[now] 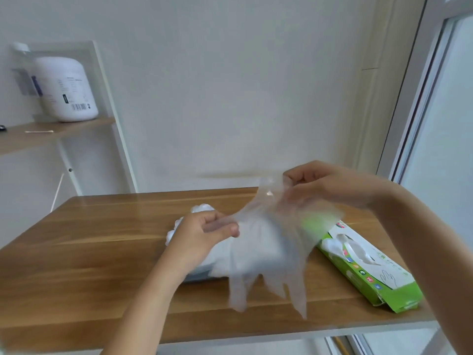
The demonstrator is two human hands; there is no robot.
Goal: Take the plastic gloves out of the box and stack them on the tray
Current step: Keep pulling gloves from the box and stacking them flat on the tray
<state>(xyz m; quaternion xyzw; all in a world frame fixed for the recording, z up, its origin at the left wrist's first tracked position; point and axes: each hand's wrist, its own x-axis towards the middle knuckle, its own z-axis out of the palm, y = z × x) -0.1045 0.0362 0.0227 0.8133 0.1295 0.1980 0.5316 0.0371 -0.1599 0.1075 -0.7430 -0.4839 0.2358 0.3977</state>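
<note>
While our left hand [204, 234] and right hand [325, 185] pinch one glove [263, 249] stretched above the tray [197, 277], we judge it next needs lowering flat onto the stack [202, 208]; the box [363, 267] lies by the table's [102, 239] right edge.

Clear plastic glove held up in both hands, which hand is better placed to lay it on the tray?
Probably the left hand: it pinches the clear plastic glove directly above the grey tray and its white glove pile, while the right hand holds it higher, towards the green cardboard box.
</note>
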